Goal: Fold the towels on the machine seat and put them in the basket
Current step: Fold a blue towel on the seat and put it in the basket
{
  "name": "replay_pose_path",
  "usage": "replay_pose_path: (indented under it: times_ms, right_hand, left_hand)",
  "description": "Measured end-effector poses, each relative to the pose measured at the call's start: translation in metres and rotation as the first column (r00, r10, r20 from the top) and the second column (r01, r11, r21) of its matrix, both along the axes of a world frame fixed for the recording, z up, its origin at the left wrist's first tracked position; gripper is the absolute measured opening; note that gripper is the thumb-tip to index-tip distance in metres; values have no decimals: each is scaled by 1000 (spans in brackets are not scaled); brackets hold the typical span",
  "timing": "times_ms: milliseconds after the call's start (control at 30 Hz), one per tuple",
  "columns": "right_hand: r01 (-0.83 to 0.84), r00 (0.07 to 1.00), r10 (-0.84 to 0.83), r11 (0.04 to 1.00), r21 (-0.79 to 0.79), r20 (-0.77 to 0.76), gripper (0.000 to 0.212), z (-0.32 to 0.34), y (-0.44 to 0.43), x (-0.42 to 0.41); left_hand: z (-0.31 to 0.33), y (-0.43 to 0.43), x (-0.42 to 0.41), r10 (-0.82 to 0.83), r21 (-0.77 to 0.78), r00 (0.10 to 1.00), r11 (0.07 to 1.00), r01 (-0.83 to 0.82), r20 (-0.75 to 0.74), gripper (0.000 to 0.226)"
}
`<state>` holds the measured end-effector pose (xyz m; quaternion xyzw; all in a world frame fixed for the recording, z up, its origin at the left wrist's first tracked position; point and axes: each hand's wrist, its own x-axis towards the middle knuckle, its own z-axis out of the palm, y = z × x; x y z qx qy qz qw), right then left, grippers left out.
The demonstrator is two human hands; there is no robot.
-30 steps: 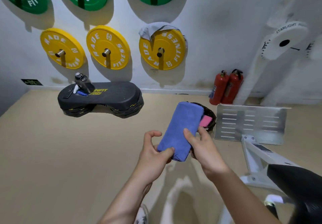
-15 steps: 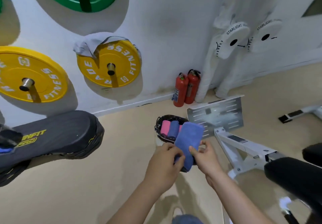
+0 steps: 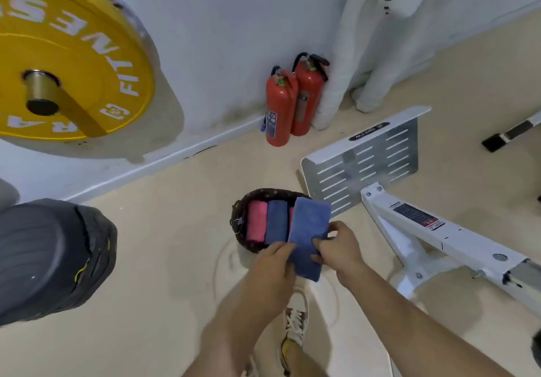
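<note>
A folded blue towel (image 3: 308,230) hangs just above the right side of a dark woven basket (image 3: 238,214) on the floor. My left hand (image 3: 273,262) grips the towel's near left edge, and my right hand (image 3: 341,247) pinches its near right edge. Inside the basket lie a folded pink towel (image 3: 257,220) and a folded darker blue towel (image 3: 276,221), side by side. A sliver of another pink towel (image 3: 291,215) shows beside them. The blue towel covers the basket's right part.
Two red fire extinguishers (image 3: 292,101) stand against the wall. A white machine frame (image 3: 439,236) with a slotted metal footplate (image 3: 366,160) lies right of the basket. A black padded seat (image 3: 49,256) is at left, a yellow weight plate (image 3: 67,63) on the wall. My shoe (image 3: 294,324) is below.
I have moved closer and lower toward the basket. The blue towel, held by both hands, has come down over the basket's right side.
</note>
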<state>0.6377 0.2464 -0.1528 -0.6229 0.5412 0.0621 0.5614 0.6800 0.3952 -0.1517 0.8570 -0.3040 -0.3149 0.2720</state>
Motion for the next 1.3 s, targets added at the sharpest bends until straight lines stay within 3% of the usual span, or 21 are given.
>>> replay_pose_path:
  times_ms: [167,267,500,667,767,867,967,1033,1100,1167,1300]
  right_hand:
    - [-47,999,47,999,14,-25,26,-126,-6,76]
    - [-75,997,75,997,17,-26,26,-197,2,105]
    - [-239,964,209,953,-188,-167,27,-293,17,121]
    - [-409,907,368,885,-223,-206,22,-306,8,115]
    - [-412,911,381,863,-294,-158,12,-303,8,109]
    - [-366,931,353,902,-231,-97,7,-300,5,108]
    - [-420,906,406,898,-131,-123,7,-298,0,111]
    - [-479,876,454,861,-173,-163,13,-292,1,114]
    - [-530,848,485,767,-362,-214,36,-282,3,113]
    - [-537,836,526,720,-439,-160,51,-273,7,110]
    - [-580,805,591,771,-262,-43,69,-279,13,99]
  left_hand:
    - [-118,-10,71,76,34,997,997,-76,-21,50]
    - [-179,-18,108,1,102,1000,995,-4,31,56]
    - [-274,-26,137,-296,357,951,901,246,91,74]
    - [-282,-33,134,-418,425,880,855,297,225,88]
    - [-279,-34,133,-451,447,853,841,306,264,95]
    - [-278,-36,134,-457,442,835,845,301,306,101]
    - [-280,-36,132,-497,474,811,820,322,308,102]
    - [-283,-37,131,-490,498,813,814,298,314,102]
    - [-288,-39,132,-471,509,817,819,264,333,102]
    - [-295,-43,133,-464,517,820,818,252,335,100]
    - [-301,-47,136,-442,504,830,831,236,340,95]
